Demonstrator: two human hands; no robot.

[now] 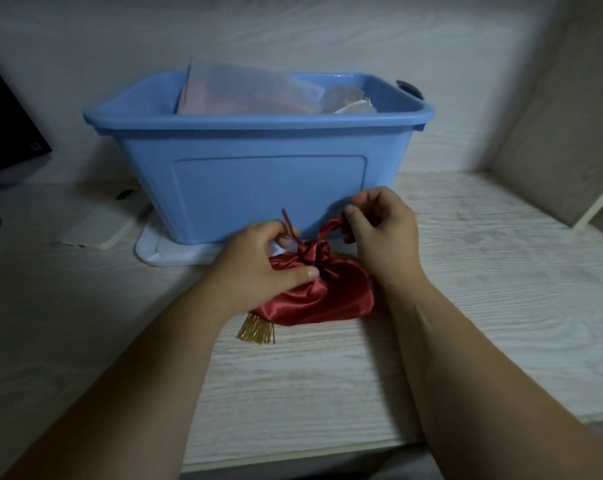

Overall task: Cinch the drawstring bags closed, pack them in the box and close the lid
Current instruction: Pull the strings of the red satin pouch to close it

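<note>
A red satin drawstring bag (328, 296) with a gold tassel (256, 330) lies on the table in front of the blue plastic box (258, 181). Its neck is gathered tight. My left hand (258, 265) rests on the bag's left side, thumb at the neck, fingers pinching one red cord end that sticks up. My right hand (383, 230) pinches the other red ribbon end, pulled up and to the right. The box stands open on its white lid (161, 251). Inside it sit pale translucent bags (244, 95).
A white phone-like slab (99, 230) lies left of the box. A dark screen (5, 133) stands at far left. A beige shelf wall (563, 133) rises at right. The table's front edge runs near the bottom of view.
</note>
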